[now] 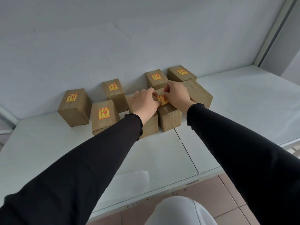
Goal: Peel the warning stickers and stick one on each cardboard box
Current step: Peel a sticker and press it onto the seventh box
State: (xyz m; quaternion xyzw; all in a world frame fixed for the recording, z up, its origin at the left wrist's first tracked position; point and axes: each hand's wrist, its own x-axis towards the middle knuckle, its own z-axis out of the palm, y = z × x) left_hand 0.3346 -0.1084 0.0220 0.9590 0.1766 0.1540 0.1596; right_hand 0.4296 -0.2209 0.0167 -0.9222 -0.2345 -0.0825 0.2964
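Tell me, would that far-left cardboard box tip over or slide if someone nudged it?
The far-left box would probably slide rather than roll: its faces are flat and the table looks smooth. It stands taller than wide, so a high push might tip it. Being small, it is likely light, though its contents are hidden.

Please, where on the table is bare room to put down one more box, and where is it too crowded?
Free: the table between the box cluster and its near edge, and the patch right of the unstickered box. Some room also lies left of the far-left box. Crowded: the middle, where the left hand and right hand press a sticker.
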